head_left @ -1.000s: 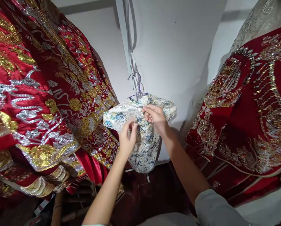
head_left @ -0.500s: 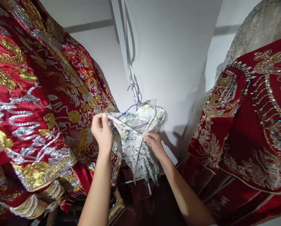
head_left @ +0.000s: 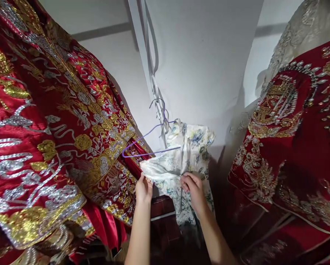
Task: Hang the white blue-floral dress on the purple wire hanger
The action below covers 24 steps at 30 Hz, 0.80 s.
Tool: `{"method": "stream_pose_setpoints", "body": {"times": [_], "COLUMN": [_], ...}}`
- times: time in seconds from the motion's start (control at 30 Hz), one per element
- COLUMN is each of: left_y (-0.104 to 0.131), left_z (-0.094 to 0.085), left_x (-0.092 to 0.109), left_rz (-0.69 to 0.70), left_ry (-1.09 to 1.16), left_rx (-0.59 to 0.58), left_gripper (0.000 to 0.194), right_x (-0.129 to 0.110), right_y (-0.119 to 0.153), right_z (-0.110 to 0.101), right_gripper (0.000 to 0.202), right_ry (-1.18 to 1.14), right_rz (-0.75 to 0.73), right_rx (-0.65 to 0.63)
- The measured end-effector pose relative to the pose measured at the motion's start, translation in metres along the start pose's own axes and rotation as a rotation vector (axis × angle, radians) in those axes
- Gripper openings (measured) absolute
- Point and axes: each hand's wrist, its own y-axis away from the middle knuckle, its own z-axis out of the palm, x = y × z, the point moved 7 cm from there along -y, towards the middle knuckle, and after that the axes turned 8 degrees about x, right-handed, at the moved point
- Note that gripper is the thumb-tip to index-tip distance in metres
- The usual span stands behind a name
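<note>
A white floral-print garment (head_left: 200,147) hangs from a purple wire hanger (head_left: 148,154) hooked on a pale metal rack post. Its right side still covers the hanger's right shoulder, while the hanger's left arm is bare. My left hand (head_left: 144,189) pinches the loose left edge of the cloth, below the hanger's lower bar. With curled fingers my right hand (head_left: 192,189) grips the grey trim at the middle of the garment's front. The lower part of the cloth droops down between and below my wrists.
At the left a large red gown (head_left: 79,121) with gold and silver embroidery stands close to my left arm. Another red beaded gown (head_left: 286,154) is at the right, with a pale lace dress (head_left: 297,40) behind it. The white metal post (head_left: 144,48) rises along the wall.
The garment's left shoulder has come off the hanger's left arm. My left hand moved down and right with the cloth; my right hand shifted slightly right and down.
</note>
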Motion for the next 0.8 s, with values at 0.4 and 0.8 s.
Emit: {"method": "stream_pose_setpoints", "body": {"times": [0.4,0.8], "left_y": [0.073,0.153], "left_z": [0.002,0.032], "left_x": [-0.037,-0.022], "left_rz": [0.027,0.097], "left_ry": [0.068,-0.349], "left_rx": [-0.036,-0.529], "left_gripper": [0.011,0.029], "right_x": [0.018,0.019], "right_y": [-0.007,0.039], "right_z": [-0.048,-0.020], "right_gripper": [0.030,0.060], "right_ry": [0.226,0.350], "right_rz": [0.190,0.163], "right_rx": [-0.193,-0.033]}}
